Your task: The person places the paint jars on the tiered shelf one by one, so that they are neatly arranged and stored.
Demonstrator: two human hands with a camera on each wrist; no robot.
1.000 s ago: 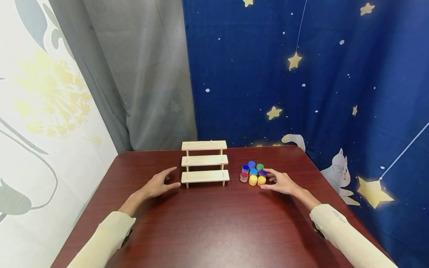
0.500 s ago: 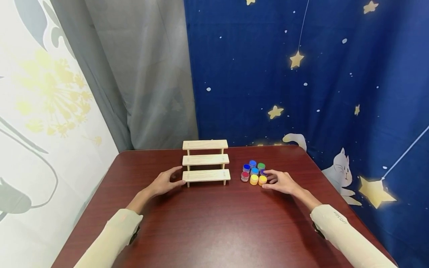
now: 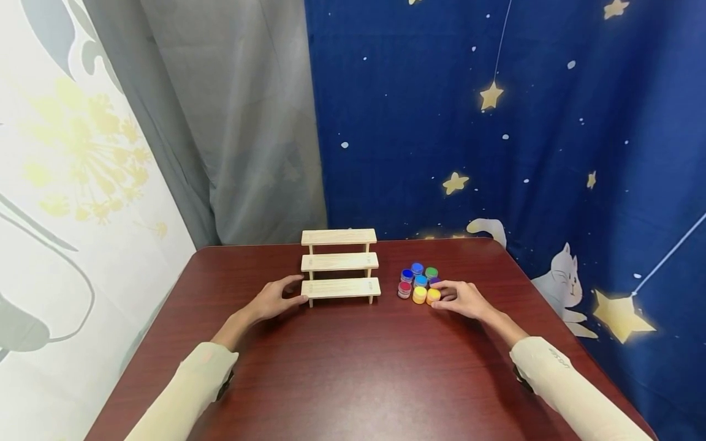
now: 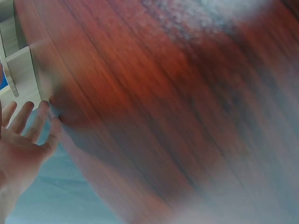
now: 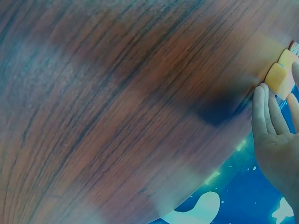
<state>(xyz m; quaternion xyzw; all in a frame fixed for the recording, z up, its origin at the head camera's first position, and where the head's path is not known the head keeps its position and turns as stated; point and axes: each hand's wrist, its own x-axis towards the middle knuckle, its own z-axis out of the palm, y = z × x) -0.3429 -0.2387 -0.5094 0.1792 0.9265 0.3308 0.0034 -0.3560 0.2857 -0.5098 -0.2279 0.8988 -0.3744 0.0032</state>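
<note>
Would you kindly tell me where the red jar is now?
In the head view, the red jar sits right of the wooden stand, with a yellow jar to its right and a dark-blue jar behind it.

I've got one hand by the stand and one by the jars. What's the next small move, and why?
Probably close the right hand gently on the nearer yellow jar: its thumb and fingers are parted right beside that jar, while the left hand is at the left end of the three-tier wooden stand.
</note>
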